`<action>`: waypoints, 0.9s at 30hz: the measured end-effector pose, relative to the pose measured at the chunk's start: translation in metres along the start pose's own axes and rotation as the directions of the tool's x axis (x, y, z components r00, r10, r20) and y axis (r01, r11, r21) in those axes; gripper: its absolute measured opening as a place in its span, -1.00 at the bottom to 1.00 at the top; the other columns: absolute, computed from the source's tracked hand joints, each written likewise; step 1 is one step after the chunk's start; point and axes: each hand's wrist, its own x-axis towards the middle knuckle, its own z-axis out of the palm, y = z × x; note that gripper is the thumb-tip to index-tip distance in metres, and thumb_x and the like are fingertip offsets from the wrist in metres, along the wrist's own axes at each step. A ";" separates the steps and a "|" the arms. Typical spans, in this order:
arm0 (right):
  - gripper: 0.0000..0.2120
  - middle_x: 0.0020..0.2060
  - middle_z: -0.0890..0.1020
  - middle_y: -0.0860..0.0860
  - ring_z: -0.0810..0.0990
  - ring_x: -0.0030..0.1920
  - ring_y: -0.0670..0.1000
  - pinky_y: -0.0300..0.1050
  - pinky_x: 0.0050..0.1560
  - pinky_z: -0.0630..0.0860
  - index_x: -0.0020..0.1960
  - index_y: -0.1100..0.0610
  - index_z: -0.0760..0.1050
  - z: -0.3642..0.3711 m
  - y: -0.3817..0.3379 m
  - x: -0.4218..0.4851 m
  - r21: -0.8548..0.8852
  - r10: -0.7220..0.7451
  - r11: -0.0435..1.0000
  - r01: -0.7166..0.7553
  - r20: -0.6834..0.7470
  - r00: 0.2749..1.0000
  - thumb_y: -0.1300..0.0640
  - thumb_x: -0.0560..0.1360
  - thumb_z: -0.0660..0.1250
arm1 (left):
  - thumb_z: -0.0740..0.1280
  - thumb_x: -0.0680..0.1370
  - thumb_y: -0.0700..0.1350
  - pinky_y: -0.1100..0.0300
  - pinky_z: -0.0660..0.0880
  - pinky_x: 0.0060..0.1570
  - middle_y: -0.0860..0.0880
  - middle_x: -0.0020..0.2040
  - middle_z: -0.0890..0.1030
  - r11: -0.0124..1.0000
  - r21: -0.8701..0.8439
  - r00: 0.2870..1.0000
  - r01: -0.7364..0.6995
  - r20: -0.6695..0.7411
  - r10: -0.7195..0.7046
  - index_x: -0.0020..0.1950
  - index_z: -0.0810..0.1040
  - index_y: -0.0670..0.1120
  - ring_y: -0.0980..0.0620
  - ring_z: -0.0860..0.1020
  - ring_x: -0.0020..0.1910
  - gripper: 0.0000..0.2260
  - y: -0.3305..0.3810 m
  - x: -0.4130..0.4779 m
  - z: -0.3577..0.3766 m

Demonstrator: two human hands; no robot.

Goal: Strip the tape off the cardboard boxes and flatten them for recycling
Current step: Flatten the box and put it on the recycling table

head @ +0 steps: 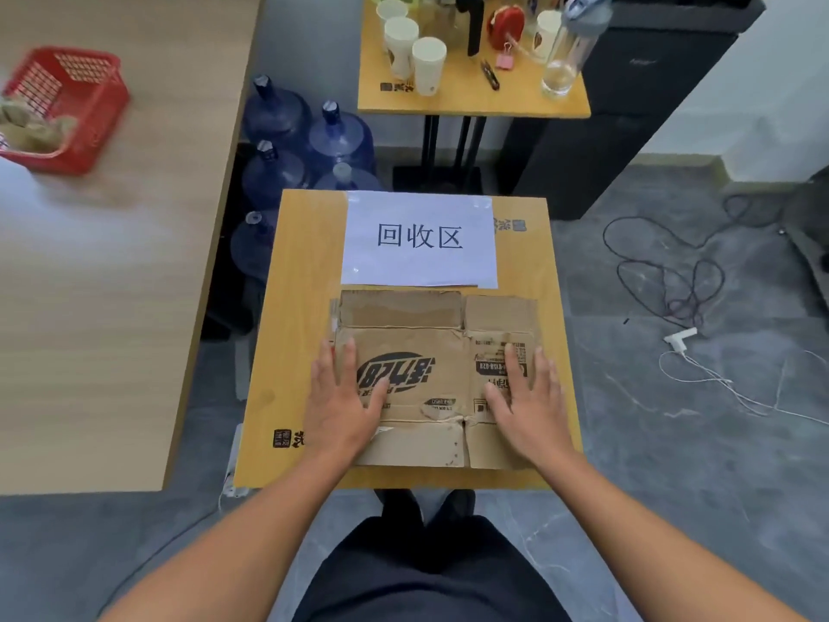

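Observation:
A flattened brown cardboard box with dark print lies on a small yellow wooden table, just below a white paper sign with printed characters. My left hand lies flat on the box's left half, fingers straight and spread. On the box's right half my right hand presses down flat in the same way. Its flaps lie spread out towards the sign and towards me.
A long wooden table at the left carries a red basket with crumpled material. Several blue water jugs stand on the floor beyond. A far yellow table holds cups, a bottle and clips. Cables lie on the floor at right.

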 end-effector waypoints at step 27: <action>-0.43 0.59 0.27 -0.07 0.09 0.62 0.01 0.01 0.61 0.02 0.62 -0.03 0.21 -0.054 -0.262 -0.139 0.019 -0.915 0.358 0.933 0.205 0.347 -0.20 0.68 0.13 | 0.20 0.65 0.18 0.01 -0.20 0.58 0.07 0.60 0.27 0.894 -0.267 0.723 0.361 -0.526 -0.449 0.56 0.34 0.05 -0.02 0.03 0.62 -0.51 -0.086 -0.225 -0.163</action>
